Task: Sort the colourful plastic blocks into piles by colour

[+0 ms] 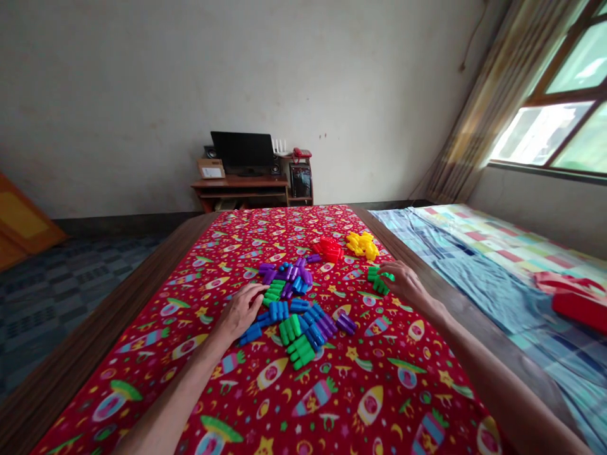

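On the left of a loose pile, my left hand [241, 311] has its thumb and index finger closed at the near-left edge of a green plastic building block [274, 292]. Blue blocks [279, 311] and purple blocks [294, 272] lie around it. Two more green blocks [300, 351] sit at the pile's near side. Farther right, my right hand [402, 281] pinches a small green block [389, 277], its fingers partly hiding it. Directly beside those fingertips, other green blocks [377, 281] rest on the cloth.
A red block group [331, 249] and a yellow block group [362, 245] lie beyond the pile. The red patterned cloth [332, 404] covers a dark wooden table [61, 373]. A bed [502, 253] adjoins on the right, with a red object [578, 303]. A monitor [243, 150] stands behind.
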Demonstrator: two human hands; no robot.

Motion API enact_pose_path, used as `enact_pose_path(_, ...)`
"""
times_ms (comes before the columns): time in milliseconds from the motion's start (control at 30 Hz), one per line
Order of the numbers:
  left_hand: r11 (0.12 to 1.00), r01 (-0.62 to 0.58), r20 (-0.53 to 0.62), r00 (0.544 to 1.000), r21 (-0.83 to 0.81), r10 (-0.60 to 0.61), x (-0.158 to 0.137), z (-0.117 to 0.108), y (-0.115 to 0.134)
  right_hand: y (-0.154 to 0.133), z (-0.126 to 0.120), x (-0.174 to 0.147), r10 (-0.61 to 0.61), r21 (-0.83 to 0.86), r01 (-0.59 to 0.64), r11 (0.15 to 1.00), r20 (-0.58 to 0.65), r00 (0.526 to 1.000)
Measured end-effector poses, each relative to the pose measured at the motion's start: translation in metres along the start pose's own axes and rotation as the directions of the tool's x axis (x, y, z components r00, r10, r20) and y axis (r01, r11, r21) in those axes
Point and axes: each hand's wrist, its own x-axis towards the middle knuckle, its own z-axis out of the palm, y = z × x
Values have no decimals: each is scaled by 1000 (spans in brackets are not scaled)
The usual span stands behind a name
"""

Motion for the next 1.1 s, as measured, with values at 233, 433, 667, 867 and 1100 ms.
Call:
enact_pose_path(233,1000,10,20,1000,-4,-9,-1,-1,0,-69,35,31,-188,199,165,966,107,976)
enact_pose_path(433,1000,6,17,1000,8,-6,-1,0,0,-143,77,38,-578,464,391,795,386,719)
enact_pose_path(667,1000,24,26,999,11,-24,-3,-1,5,-161,91,19,-590,230,549,803,427,685)
enact_pose_path(867,999,29,25,999,16,-29,-3,-1,5,-172,113,21,-535,144,522,841,369,760)
enact_pose_path(1100,1000,11,22,1000,7,-11,-2,0,1,-109,65,45,-364,-12,369,929,141,921)
